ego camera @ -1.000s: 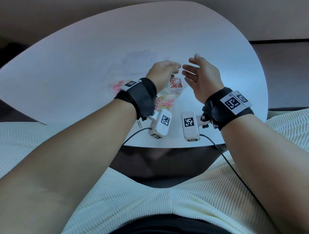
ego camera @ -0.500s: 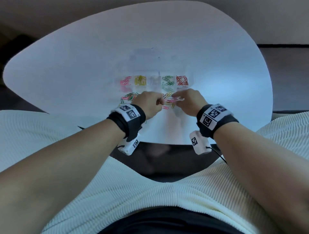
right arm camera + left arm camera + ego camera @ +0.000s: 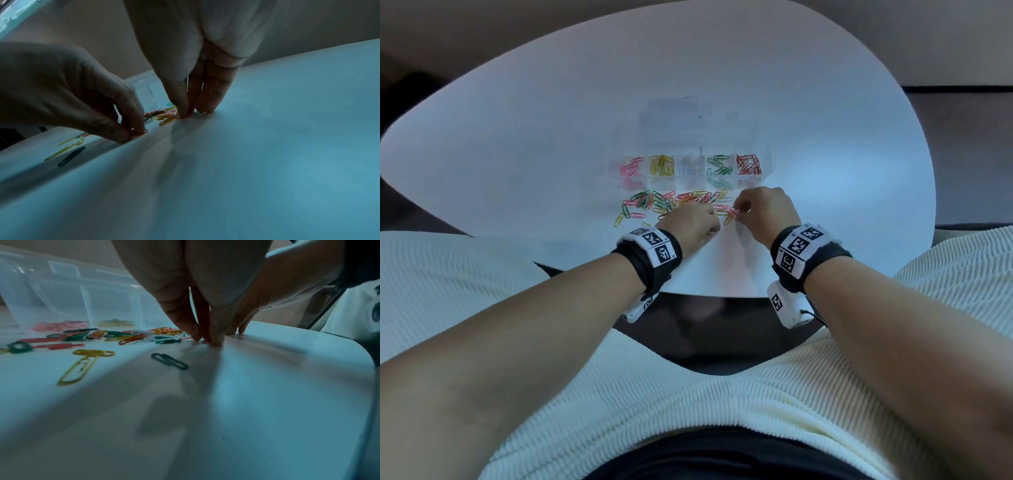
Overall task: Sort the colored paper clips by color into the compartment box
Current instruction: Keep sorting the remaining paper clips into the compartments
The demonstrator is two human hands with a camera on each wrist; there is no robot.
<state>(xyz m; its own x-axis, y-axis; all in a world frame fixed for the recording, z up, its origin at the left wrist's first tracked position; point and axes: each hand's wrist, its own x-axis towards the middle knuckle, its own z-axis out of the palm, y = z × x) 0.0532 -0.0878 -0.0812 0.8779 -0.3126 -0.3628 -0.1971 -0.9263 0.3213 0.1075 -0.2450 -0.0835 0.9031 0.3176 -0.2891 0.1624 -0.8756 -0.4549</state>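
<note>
A clear compartment box (image 3: 767, 161) lies mid-table with pink, yellow, white, green and red clips in separate cells. Just in front of it is a loose pile of mixed paper clips (image 3: 671, 202). My left hand (image 3: 710, 224) is at the pile's near edge, fingertips together on the table (image 3: 207, 339), pinching a reddish clip (image 3: 141, 132). My right hand (image 3: 739, 212) is close beside it on the right, its thumb and fingers (image 3: 188, 113) pinching a pink clip (image 3: 734, 214) down at the tabletop.
The white oval table (image 3: 825, 137) has its rounded near edge just under my wrists. A dark green clip (image 3: 169, 361) and yellow clips (image 3: 78, 368) lie apart on the near left. The box's open lid (image 3: 681, 113) lies behind it.
A second ago both hands were up over the box. They have come back towards me and down onto the near right edge of the loose pile, where each pinches at a clip.
</note>
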